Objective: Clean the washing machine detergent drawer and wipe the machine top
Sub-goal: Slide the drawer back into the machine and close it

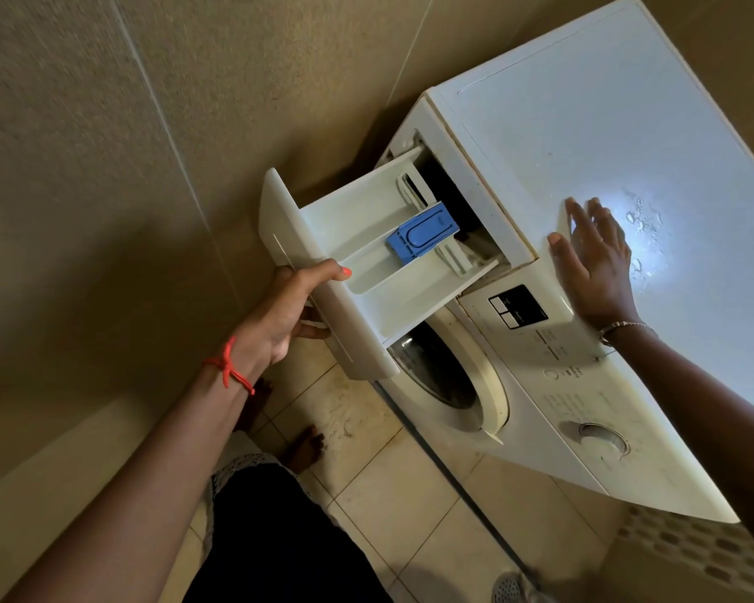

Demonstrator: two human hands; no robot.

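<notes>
Okay: detergent drawer [366,237] sticks far out of the washing machine [553,398], back end in the slot, slot interior too dark to read. Left hand [279,319] grips the drawer's front panel, thumb over the top edge, fingers mostly hidden behind it. Right hand [593,258] lies flat on the machine top [606,124], fingers spread, near the front edge. Blue insert [421,232] sits in the drawer. Panel lettering is blurred. Glare washes out wet patches beside the right hand. Floor drain [508,587] is cut off at the bottom.
</notes>
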